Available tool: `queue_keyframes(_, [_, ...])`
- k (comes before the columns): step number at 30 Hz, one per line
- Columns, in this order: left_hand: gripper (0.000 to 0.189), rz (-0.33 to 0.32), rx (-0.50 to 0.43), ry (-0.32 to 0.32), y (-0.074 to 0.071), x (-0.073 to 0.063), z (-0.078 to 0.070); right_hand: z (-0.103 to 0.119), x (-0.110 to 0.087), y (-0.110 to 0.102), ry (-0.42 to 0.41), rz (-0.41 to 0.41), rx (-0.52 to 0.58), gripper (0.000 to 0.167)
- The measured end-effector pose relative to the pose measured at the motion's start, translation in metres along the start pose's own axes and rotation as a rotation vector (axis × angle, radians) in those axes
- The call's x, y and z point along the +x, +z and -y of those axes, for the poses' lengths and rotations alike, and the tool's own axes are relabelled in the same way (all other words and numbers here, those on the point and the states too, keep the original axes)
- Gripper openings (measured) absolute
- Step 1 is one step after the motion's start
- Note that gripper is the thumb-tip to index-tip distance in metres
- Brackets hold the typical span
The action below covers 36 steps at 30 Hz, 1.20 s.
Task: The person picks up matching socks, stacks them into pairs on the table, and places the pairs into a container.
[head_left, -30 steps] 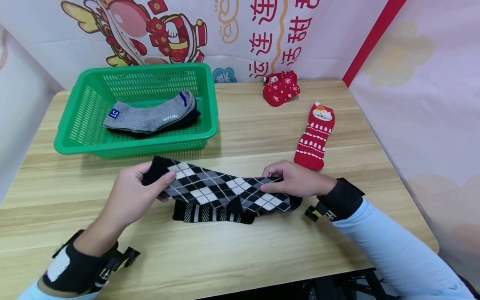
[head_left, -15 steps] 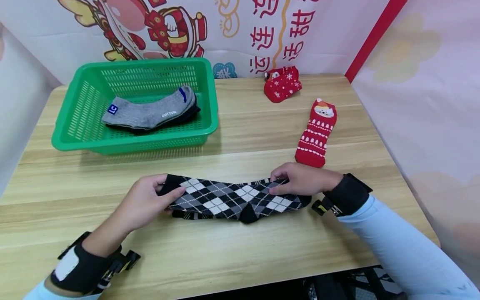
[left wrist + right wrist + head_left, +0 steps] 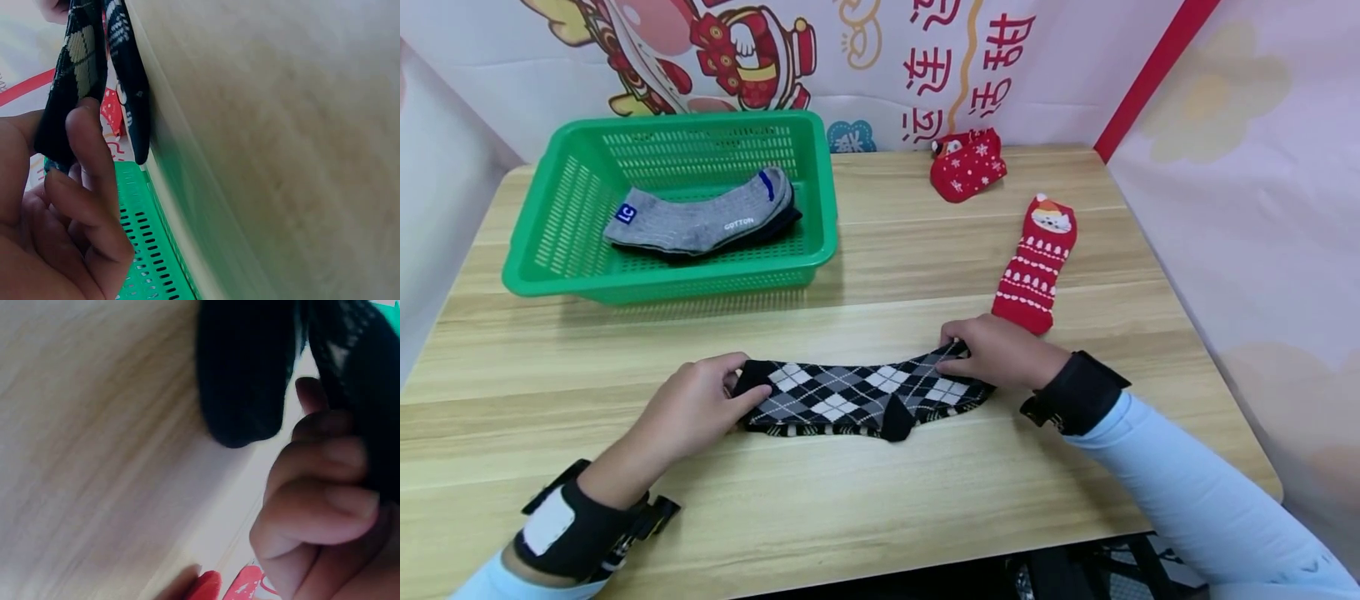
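A black, grey and white argyle sock (image 3: 842,396) stretches sideways over the near middle of the table. My left hand (image 3: 696,408) pinches its black left end between thumb and fingers. At the other end, my right hand (image 3: 1003,352) grips the sock and lifts that side slightly. Under it lies a second black patterned sock (image 3: 805,432), mostly covered, its lower edge showing. The left wrist view has this lower sock (image 3: 130,81) hanging apart from the pinched one. In the right wrist view, a black rounded end (image 3: 244,381) lies beside the curled fingers (image 3: 312,512).
A green perforated basket (image 3: 670,290) at the back left holds grey socks (image 3: 688,221) over dark ones. A red snowflake sock (image 3: 967,169) lies by the back wall. Another red sock (image 3: 1032,271) with a cat face lies just beyond my right hand.
The argyle sock has come down over the second sock, which now shows only at its lower edge. My left hand has lowered and moved slightly right; the sock's right end is raised a little.
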<state>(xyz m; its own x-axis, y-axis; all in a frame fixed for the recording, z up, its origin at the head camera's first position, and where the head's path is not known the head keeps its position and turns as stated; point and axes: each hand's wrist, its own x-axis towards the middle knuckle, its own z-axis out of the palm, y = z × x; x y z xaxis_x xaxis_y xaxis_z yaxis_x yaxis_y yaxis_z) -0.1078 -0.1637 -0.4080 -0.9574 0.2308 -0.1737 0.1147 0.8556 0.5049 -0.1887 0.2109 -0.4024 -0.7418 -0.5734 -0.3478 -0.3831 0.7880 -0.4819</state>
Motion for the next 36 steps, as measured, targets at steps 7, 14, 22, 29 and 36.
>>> queue_keyframes(7, [0.023,0.041,0.079,0.014,0.0,0.002,0.0,0.0,0.001,0.003,0.069,-0.009,-0.042,0.027])
queue_keyframes(14, [0.022,0.048,0.062,0.001,-0.003,0.0,-0.004,-0.003,-0.006,-0.004,0.037,-0.023,0.034,0.022])
queue_keyframes(22, [0.03,0.067,0.071,-0.002,-0.003,0.0,-0.006,-0.004,-0.007,-0.002,0.051,-0.031,-0.017,0.024])
queue_keyframes(29, [0.048,-0.047,0.181,0.067,0.0,-0.002,-0.01,0.004,-0.011,0.004,0.064,-0.136,-0.163,0.034])
queue_keyframes(36, [0.066,-0.113,0.247,0.324,0.014,-0.01,-0.05,0.046,-0.028,0.026,-0.071,-0.257,-0.279,0.059])
